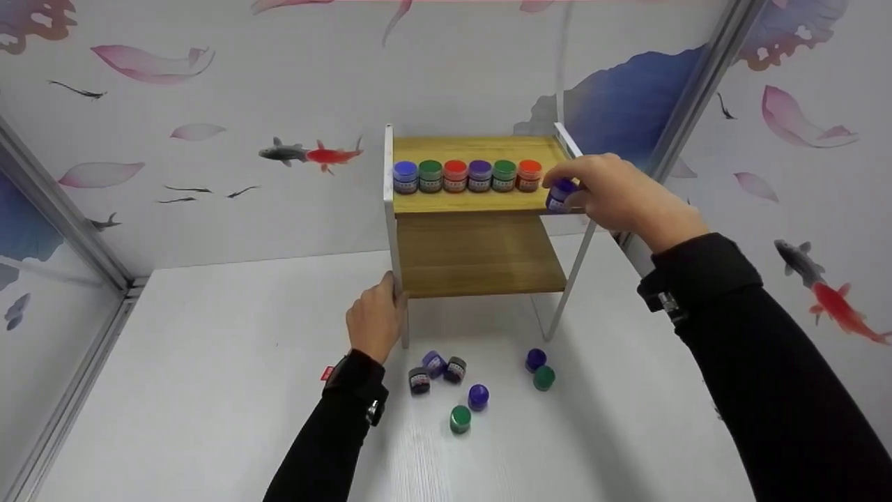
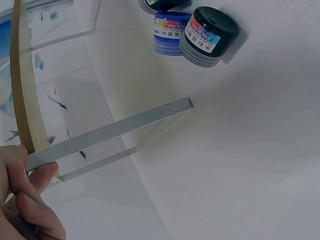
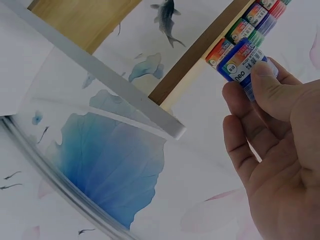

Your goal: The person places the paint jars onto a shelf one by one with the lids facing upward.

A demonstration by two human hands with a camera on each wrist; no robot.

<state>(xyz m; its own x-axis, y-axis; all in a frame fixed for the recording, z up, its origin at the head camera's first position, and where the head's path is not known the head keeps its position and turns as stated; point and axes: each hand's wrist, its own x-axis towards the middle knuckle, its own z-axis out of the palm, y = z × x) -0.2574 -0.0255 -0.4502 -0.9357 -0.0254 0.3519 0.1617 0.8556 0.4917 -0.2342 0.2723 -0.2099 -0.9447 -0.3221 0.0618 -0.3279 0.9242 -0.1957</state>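
My right hand (image 1: 617,192) pinches a small blue-purple paint jar (image 1: 559,195) at the right end of the top shelf (image 1: 481,202). In the right wrist view the thumb and fingers grip that jar (image 3: 242,62), its label showing. On the shelf stands a row of several jars, among them a blue jar (image 1: 405,177) at the left end and an orange-red jar (image 1: 529,176) nearest my right hand. Down at the left, my left hand (image 1: 376,317) grips the white leg (image 2: 110,131) of the two-tier rack, by the lower shelf (image 1: 481,258).
Several jars lie or stand on the white table (image 1: 230,390) before the rack: black jars (image 1: 419,381), a purple jar (image 1: 479,397), a green jar (image 1: 460,419), and another green jar (image 1: 544,378) further right. Printed wall panels (image 1: 209,160) rise behind and beside the rack.
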